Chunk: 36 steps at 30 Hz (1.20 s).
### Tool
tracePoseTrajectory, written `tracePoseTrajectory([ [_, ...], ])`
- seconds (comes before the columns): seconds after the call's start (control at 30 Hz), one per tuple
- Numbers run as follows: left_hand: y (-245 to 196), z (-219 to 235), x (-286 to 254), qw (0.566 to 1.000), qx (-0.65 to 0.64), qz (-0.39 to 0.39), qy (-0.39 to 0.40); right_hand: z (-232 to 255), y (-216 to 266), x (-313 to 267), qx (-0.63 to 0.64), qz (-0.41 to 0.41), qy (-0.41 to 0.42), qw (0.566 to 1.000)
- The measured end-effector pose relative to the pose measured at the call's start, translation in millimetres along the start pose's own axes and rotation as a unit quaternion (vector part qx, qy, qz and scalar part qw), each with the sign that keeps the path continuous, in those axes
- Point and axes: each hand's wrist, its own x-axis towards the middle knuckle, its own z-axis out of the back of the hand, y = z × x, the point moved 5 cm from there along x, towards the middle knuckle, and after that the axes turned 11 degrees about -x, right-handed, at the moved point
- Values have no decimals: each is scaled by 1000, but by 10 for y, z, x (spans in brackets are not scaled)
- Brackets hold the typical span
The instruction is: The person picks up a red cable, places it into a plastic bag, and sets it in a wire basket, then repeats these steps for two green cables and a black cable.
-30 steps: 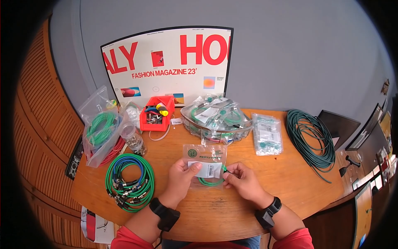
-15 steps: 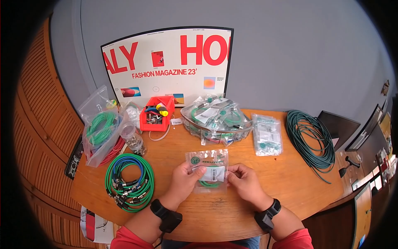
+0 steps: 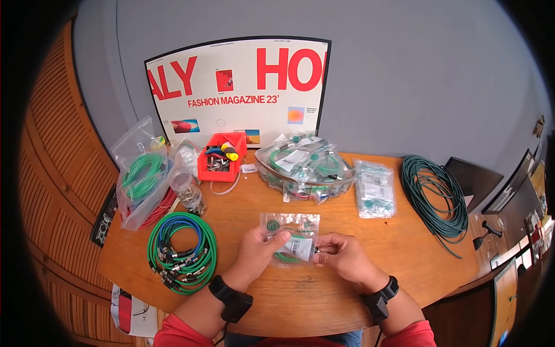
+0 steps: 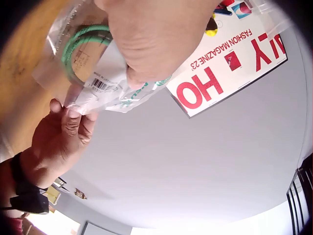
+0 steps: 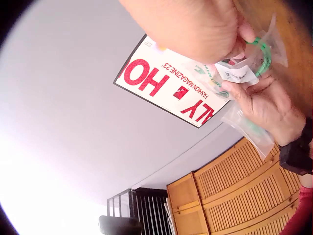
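A clear plastic bag [image 3: 289, 222] with green printing is held up over the front middle of the table. Inside it are a coiled green cable [image 4: 88, 35] and a white barcode label [image 3: 299, 247]. My left hand [image 3: 254, 253] grips the bag's left side, thumb across its front. On the opposite side my right hand [image 3: 347, 257] pinches the bag's edge, and a small dark piece shows at its fingertips. In the right wrist view, my right hand [image 5: 195, 29] covers part of the bag, while the label [image 5: 237, 73] shows between both hands.
Green and blue cables [image 3: 182, 253] lie coiled at left, near a jar [image 3: 188, 194] and a bag of green cable [image 3: 141, 176]. Behind stand a red bin [image 3: 221, 165] and a basket [image 3: 306, 184] of bagged cables. Stacked bags [image 3: 374, 189] and dark cable [image 3: 433, 199] lie right.
The bag has come down slightly and its label has tilted. A green cable stretch with a dark end, visible by the right fingers earlier, is now mostly covered; the right fingers have curled in more.
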Motion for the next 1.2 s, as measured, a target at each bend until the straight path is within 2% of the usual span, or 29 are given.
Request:
tracePoseTrajectory([
  [0.13, 80, -17, 1, 998, 3, 49, 37, -1, -13, 7, -1, -11, -5, 1000],
  [0.37, 143, -32, -2, 998, 1, 39, 45, -46, -69, 22, -31, 32, -6, 999],
  [0.47, 125, -81, -17, 997, 15, 51, 49, -61, -103, 40, 1, 60, -4, 998],
  [0.57, 128, -60, -18, 995, -34, 76, 51, -63, -76, 51, 19, 66, 0, 998],
  [0.63, 112, -84, -43, 988, -97, 119, 36, -66, -9, 35, 102, 83, 1, 991],
  [0.67, 125, -83, -41, 988, -97, 119, 36, -121, 0, 36, 101, 83, 1, 991],
  [0.73, 149, -68, -27, 992, -84, 90, 35, -257, 69, 18, 94, 162, -4, 982],
  [0.77, 164, -65, -24, 992, -83, 89, 36, -244, -1, 25, 93, 164, -4, 982],
  [0.83, 175, -38, -13, 994, -86, 70, 18, -289, -185, 72, -88, 76, 66, 991],
  [0.87, 175, -31, -2, 994, -86, 69, 19, -250, -218, 37, -115, 34, 76, 990],
  [0.97, 184, 21, 28, 992, -104, 76, 6, -249, -254, 66, -55, 24, 50, 997],
  [1.07, 230, 51, 61, 990, -115, 81, 13, -174, -201, 88, -81, 31, 42, 995],
  [1.17, 182, 44, 88, 995, -85, 34, 31, -88, -315, 186, -71, 56, 20, 996],
  [1.2, 157, 36, 69, 996, -69, 57, 21, -50, -327, 206, -77, 58, 19, 995],
])
